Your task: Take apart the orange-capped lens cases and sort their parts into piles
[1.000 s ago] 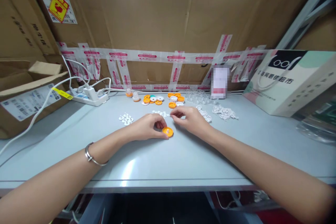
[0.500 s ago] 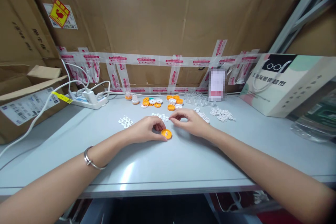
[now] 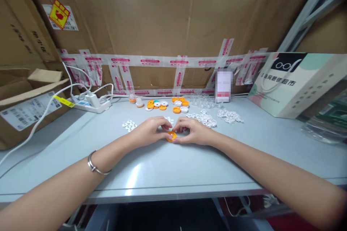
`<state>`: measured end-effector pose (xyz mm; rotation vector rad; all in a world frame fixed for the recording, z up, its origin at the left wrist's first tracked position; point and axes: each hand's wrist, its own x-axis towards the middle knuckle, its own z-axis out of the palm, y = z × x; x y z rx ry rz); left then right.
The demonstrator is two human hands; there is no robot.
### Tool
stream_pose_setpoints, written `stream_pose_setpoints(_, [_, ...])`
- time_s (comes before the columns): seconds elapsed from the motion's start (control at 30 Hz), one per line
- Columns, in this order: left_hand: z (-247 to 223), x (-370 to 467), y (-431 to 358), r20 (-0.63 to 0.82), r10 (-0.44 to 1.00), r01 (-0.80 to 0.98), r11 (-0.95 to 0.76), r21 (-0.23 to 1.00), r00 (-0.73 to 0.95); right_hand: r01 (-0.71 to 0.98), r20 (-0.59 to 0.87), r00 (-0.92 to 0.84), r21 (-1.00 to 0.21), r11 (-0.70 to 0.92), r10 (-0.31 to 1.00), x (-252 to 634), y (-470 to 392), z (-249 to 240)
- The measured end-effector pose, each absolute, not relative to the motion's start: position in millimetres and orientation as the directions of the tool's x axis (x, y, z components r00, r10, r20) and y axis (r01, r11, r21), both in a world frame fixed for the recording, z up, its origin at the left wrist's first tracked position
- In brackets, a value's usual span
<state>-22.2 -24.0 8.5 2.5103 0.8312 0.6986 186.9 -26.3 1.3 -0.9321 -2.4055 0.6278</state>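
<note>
Between both hands, low over the grey tabletop, is a shallow round orange piece like a small cap, with a small whitish part at its centre. My left hand grips it from the left, thumb at the near side and fingers curled behind. From the right, my right hand closes on its rim with thumb and fingers. The fingers hide part of the piece. Just behind the hands lie tiny white parts. A heap of flat white pieces is beyond my right hand, and small white discs lie left.
Orange and white rings stand farther back, with more round caps and clear cups beside them. A power strip and an open carton are left; a paper bag and a clear bottle are right.
My right hand has come down and toward me from the tiny white parts to the orange piece, and now grips its right side. My left hand still holds it.
</note>
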Motion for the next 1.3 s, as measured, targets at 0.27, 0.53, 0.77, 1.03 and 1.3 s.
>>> stream_pose_setpoints(0.27, [8.5,-18.2,-28.2,0.364,0.481,0.419,-0.876,0.241,0.798,0.477,0.313,-0.661,-0.527,0.704,0.682,184.7,-29.2,0.2])
stream_pose_setpoints(0.53, [6.4,-17.7,-28.0,0.344,0.389,0.405,-0.914,0.025,0.855,0.479,0.323,-0.636,-0.546,0.687,0.701,181.1,-32.3,0.2])
stream_pose_setpoints(0.77, [5.3,-17.5,-30.4,0.367,0.298,0.413,-0.863,-0.290,0.881,0.487,0.341,-0.624,-0.534,0.691,0.703,181.5,-33.0,0.5])
stream_pose_setpoints(1.03, [11.0,-15.0,-35.7,0.274,0.236,0.348,-0.791,-0.502,0.932,0.489,0.347,-0.621,-0.528,0.694,0.702,180.0,-33.2,0.2])
stream_pose_setpoints(1.3, [9.7,-19.4,-29.6,0.273,0.249,0.348,-0.838,-0.420,0.929,0.497,0.316,-0.613,-0.557,0.665,0.724,180.7,-35.1,1.0])
